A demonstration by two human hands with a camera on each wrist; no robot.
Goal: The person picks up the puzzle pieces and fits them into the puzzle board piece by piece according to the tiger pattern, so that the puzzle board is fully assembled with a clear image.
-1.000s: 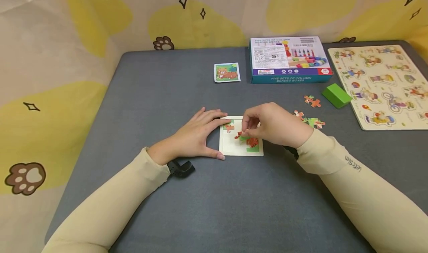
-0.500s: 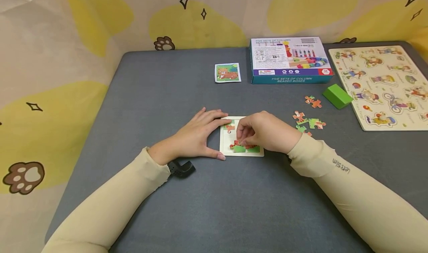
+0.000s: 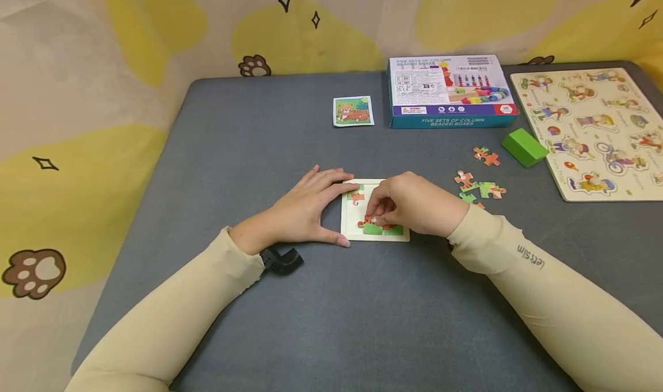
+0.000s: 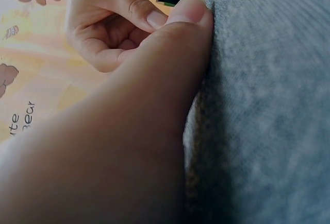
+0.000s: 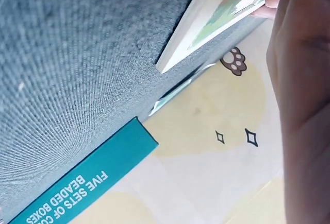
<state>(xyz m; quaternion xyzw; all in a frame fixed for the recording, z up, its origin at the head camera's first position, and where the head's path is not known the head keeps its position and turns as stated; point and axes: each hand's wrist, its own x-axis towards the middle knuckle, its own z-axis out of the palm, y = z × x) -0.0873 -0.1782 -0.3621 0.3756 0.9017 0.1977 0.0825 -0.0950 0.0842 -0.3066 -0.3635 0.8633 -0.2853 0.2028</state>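
Note:
A small square puzzle tray with a cream frame lies flat on the grey table. My left hand rests along the tray's left side, fingers spread over the upper corner and thumb at the lower corner. Over the tray, my right hand pinches a green and orange puzzle piece low in the frame, its upper part hidden by the fingertips. Beside it lies another green and orange piece, partly covered by that hand. A third piece sits in the upper left corner.
Several loose puzzle pieces lie right of the tray, near a green block. Behind are a picture card of a tiger and a bead-set box. A wooden picture board lies at the far right.
My right hand has moved down and left over the tray, bringing the puzzle piece to the lower edge beside the other one. The left hand has stayed in place.

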